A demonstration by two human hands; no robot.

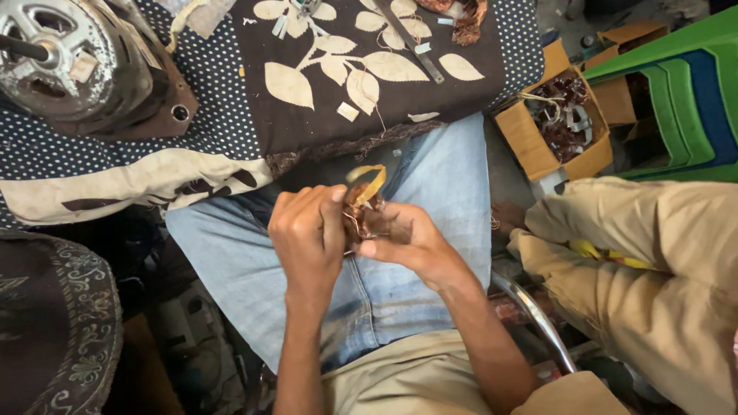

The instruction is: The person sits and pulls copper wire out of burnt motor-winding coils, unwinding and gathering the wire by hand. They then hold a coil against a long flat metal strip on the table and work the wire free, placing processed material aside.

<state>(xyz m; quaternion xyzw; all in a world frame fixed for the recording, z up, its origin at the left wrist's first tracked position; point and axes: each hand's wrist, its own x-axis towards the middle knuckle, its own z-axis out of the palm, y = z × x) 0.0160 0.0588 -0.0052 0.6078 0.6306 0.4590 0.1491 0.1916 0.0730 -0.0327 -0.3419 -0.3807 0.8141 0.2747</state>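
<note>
I'm holding a small coil [361,211] of copper wire at frame centre, over my lap, both hands on it. Left hand [307,234] is closing round its left side, thumb and forefinger pinching near the top. Right hand [403,238] is gripping its lower right side, fingers [377,247] curled under. Both are closed on the coil, neither open.

Handling, as I'm judging it: light, one hand could carry it. The wire bundle is looking springy and loose, so strands are likely to splay or snag if I pull on one loop. The yellow strip [367,181] curling off the top is looking like thin insulation, soft, tearing easily. Best hold is on the bundled body, not on loose ends or the strip. Wire ends could be sharp.

Counts:
- coil in hand: 1
- yellow strip on it: 1
- motor [73,61], upper left, on the dotted cloth [223,100]: 1
- flat metal bar [415,50], top centre, on the leaf-pattern cloth [307,115]: 1
- cardboard box [530,138], upper right, holding brown wire and metal bits: 1, contents too tangled to count
- green plastic stool stack [684,100], far right: cannot tell how many
- another person's leg in tan trousers [653,261], right edge: 1 showing
</note>
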